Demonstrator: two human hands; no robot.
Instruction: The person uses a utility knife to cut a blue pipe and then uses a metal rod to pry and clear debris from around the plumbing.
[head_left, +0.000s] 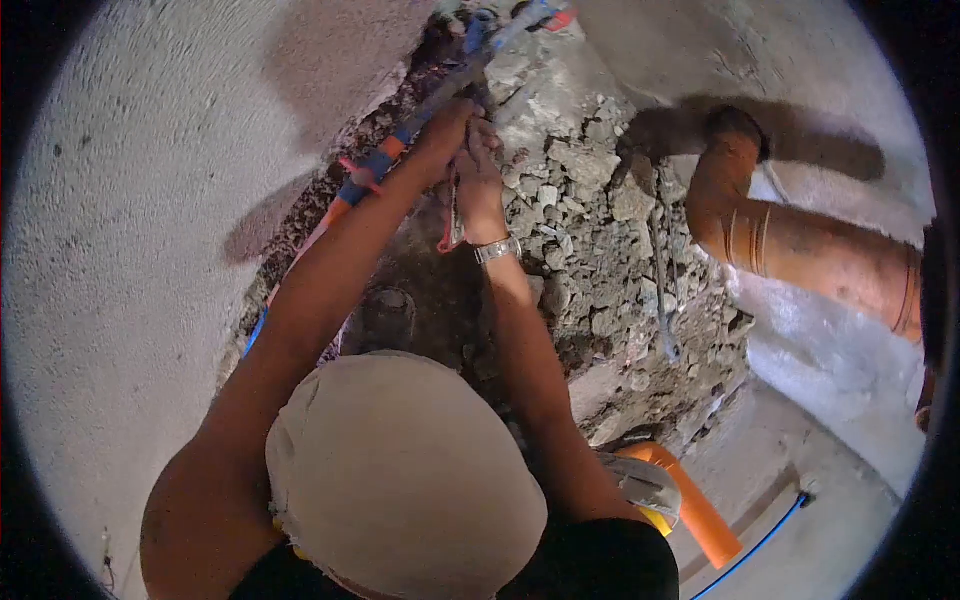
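My left hand (449, 132) is closed beside a dark conduit (440, 95) in the broken wall channel; its fingertips meet those of my right hand. My right hand (479, 172), below a metal wristwatch (498, 250), has its fingers bent together. What either hand grips is too small and dark to tell. A thin item with a red end (448, 240) hangs beside my right wrist. Orange and blue conduits (385, 160), with a red tie (360, 175) round them, run under my left forearm.
Rubble (575, 215) lies right of my hands, with a long metal tool (661, 290) on it. A thick orange-brown pipe (820, 250) stands at the right. Lower right are an orange pipe (700, 505) and a blue cable (755, 550). A beige cap (405, 470) fills the lower middle.
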